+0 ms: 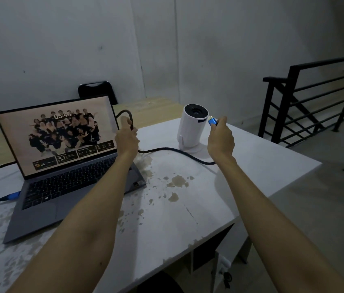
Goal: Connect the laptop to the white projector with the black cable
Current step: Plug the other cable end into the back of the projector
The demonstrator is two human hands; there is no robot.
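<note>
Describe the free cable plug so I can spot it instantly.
Start at the white projector standing on the table, right of the laptop. Beside its top, the right hand pinches the plug. It is bright blue with a metal tip, unlike the black cable.

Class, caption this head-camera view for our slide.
Right hand brings the black cable's blue plug to the white projector; left hand holds slack.

White counter (188,208) w/ brown stains. Open laptop (71,187) sits at left, white projector (191,127) stands at back, black cable (177,151) trails across between them.
</note>
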